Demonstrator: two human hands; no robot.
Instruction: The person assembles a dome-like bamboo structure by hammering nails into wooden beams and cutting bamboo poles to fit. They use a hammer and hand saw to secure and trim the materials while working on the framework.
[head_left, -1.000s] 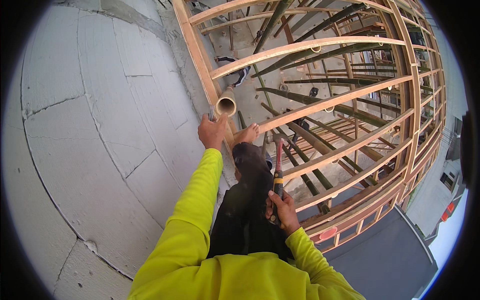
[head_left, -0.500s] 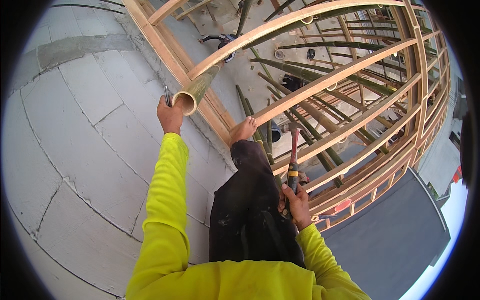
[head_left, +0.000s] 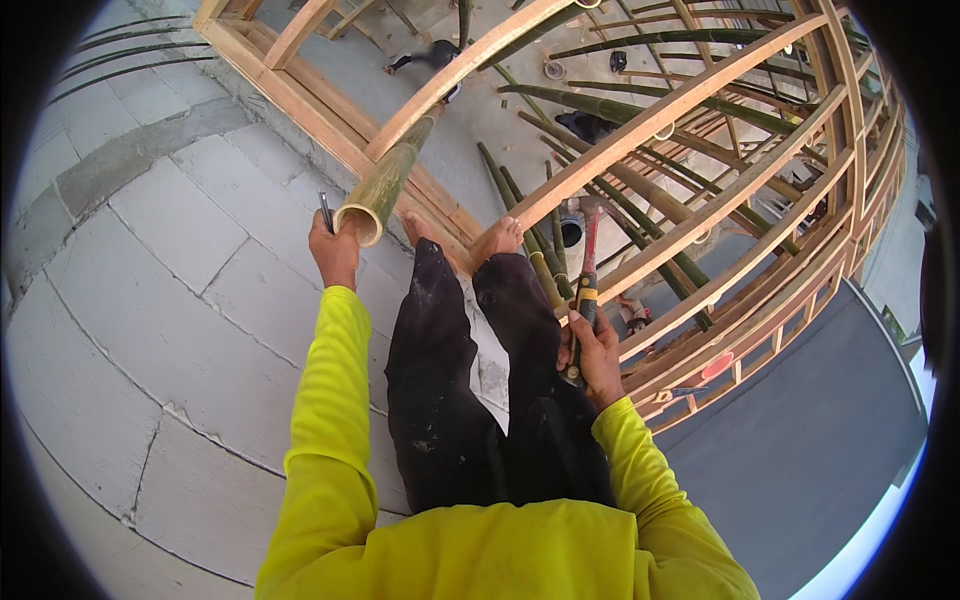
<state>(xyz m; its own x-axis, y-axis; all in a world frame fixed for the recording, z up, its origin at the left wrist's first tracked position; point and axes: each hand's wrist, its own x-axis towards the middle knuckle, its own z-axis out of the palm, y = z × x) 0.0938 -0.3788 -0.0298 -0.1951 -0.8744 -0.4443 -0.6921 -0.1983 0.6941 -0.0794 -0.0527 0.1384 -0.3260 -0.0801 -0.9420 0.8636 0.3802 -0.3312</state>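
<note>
My left hand is closed at the open near end of a thick green bamboo pole, gripping its rim. A slim dark and silvery pen-like tool sticks up from the same fingers; its exact kind is unclear. The pole slants away from me beneath a curved wooden beam, its far part hidden. On the right, my right hand is wrapped around the dark, yellow-banded grip of a hammer. Its red shaft and metal head point away from me, apart from the pole.
My bare feet stand on the timber frame edging a light block wall. To the right, spaced wooden beams leave open gaps above a lower floor. Bamboo poles, a dark bucket and a person are below.
My left leg has come forward, and both feet now show on the timber instead of one. The view has shifted slightly. Both hands keep hold of the pole and the hammer.
</note>
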